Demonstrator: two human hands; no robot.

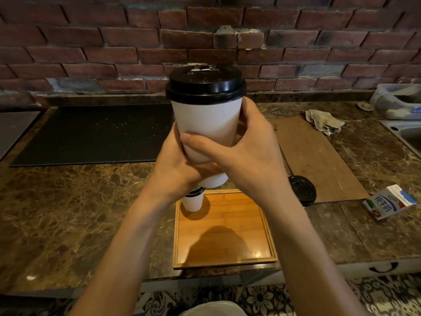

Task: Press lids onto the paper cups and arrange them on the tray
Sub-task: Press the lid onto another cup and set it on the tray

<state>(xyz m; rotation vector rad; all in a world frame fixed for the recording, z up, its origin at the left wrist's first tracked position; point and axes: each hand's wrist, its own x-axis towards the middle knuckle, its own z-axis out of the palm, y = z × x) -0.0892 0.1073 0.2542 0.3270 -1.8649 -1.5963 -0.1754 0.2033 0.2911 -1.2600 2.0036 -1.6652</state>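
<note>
A brick wall (91, 42) stands behind a brown marble table (68, 213). On the far left part of the table lies a black mat (91, 135), and on the right part lies a flat wooden board (319, 156). A square wooden tray (239, 215) is near the front edge, in the middle.

Both hands hold one white paper cup (207, 119) in the air, above the far left corner of the tray. The cup does not touch the tray. A black lid (205, 84) sits on top of this cup.

The left hand (175, 165) grips the lower part of the cup from the left, with its fingers curled around it. The right hand (252, 151) grips it from the right. Its thumb lies across the front of the cup, and its other fingers go behind the cup.

A second cup (193, 202), also with a black lid, stands in the far left corner of the tray, partly hidden by the left wrist. A loose lid (304, 190) lies at the near edge of the board, just beside the right forearm. A small milk carton (389, 201) lies on the table at the right, and a crumpled cloth (323, 122) is at the far end of the board.
</note>
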